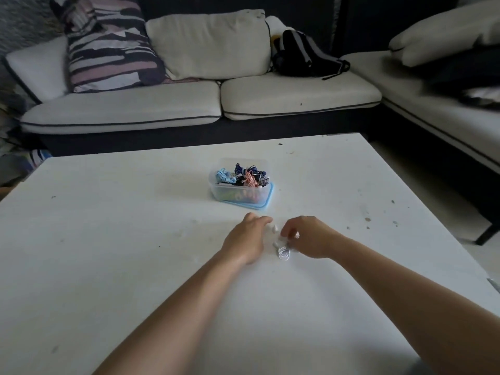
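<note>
White cable (283,252): R hand (308,236) grip pinches coil, L hand (247,239) grip pinches end.

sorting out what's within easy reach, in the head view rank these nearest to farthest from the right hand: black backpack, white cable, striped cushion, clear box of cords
1. white cable, pinched by the right hand
2. clear box of cords, just ahead, slightly left
3. black backpack, on the sofa straight ahead
4. striped cushion, at the sofa's far left

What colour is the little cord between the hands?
White; the cord shows best in the head view.
</note>
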The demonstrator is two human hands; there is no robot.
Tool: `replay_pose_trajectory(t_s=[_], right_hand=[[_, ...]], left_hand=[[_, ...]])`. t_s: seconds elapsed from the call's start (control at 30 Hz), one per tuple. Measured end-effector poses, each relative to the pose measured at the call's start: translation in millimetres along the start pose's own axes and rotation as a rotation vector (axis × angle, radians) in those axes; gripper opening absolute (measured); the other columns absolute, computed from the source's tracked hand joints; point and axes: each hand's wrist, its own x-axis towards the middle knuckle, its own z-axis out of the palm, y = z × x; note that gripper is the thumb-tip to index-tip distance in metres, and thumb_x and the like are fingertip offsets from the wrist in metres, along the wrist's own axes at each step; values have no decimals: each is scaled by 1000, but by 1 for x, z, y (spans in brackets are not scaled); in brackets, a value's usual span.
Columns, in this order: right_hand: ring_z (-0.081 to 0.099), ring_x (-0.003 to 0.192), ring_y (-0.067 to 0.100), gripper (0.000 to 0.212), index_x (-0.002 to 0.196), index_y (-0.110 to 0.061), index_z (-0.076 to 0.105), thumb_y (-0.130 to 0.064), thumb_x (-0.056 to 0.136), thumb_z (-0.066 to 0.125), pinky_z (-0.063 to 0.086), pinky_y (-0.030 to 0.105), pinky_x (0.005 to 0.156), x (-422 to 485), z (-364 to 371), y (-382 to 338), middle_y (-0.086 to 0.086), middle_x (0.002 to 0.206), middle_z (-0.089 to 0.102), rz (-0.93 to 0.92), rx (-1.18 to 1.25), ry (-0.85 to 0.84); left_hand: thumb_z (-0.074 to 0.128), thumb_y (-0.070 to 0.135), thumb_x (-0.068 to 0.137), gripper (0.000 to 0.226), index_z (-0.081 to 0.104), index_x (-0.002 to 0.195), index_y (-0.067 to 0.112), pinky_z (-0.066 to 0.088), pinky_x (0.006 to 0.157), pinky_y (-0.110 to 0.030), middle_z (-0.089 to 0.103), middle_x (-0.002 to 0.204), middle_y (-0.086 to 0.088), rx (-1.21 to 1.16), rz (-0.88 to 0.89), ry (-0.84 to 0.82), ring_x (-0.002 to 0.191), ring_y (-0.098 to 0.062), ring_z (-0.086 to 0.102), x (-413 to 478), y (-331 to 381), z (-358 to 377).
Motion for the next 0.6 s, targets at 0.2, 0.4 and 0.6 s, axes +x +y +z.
replay_pose_trajectory(t_s=[0.2, 0.4, 0.6], right_hand=[[63, 96, 16, 29, 109, -32, 66, -20, 85, 56, 49, 27, 73, 10, 0, 2, -9, 104, 68, 96, 4, 59], [62, 107, 23, 28, 113, -28, 64, -39, 88, 60, 45, 31, 75, 23, 8, 9, -1, 116, 57, 183, -221, 174], [61, 102, 19, 14, 96, -34, 65, -37, 83, 70, 43, 28, 74, 29, 6, 16, -5, 108, 62, 153, -150, 103]], left_hand=[[54, 21, 89, 44, 49, 131, 35, 48, 90, -39, 46, 125, 4, 63, 51, 12, 115, -21, 53, 4, -6, 8], [59, 25, 87, 60, 36, 142, 30, 47, 93, -40, 44, 130, 1, 35, 69, -14, 116, -24, 54, 11, 2, 14], [58, 26, 87, 60, 37, 142, 36, 48, 91, -38, 47, 124, 2, -19, 80, -36, 112, -22, 55, 16, 8, 18]])
